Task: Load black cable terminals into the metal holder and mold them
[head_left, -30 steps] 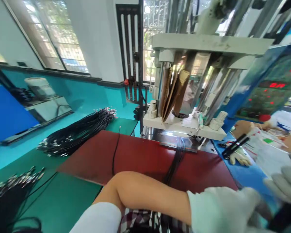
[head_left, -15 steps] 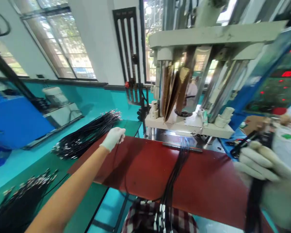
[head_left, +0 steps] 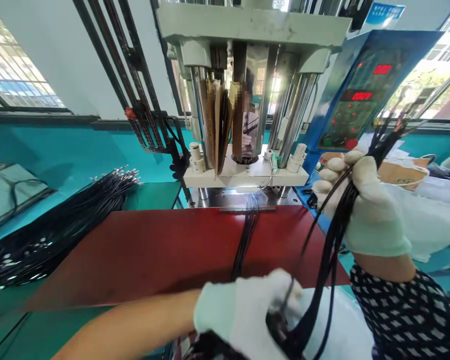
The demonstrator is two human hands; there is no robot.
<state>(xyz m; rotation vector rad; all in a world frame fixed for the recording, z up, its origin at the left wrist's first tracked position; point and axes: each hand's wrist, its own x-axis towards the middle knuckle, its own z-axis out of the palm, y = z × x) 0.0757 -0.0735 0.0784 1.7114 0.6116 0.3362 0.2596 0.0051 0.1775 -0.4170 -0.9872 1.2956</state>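
My right hand [head_left: 371,200], in a white glove, is raised at the right, wrapped around a bundle of black cables [head_left: 341,220]. The cable ends stick up above the fist, and the rest hangs down in a loop. My left hand [head_left: 247,310], also gloved and blurred, is low in front of me with its fingers curled at the hanging cables; one strand runs from the bundle to it. Beyond my left hand, another group of black cables [head_left: 245,235] lies on the red board [head_left: 165,245], its far ends under a metal bar [head_left: 230,209] at the press [head_left: 247,180].
A large heap of black cables [head_left: 67,220] lies on the green table [head_left: 153,195] at left. The control box [head_left: 360,95] with red digits stands right of the press. Beyond my right hand are white bags [head_left: 431,215] and a cardboard box [head_left: 401,175].
My view has turned to the right. My left hand has come from the far left side of the board to the cables in front of me. My right hand holds its bundle up higher.
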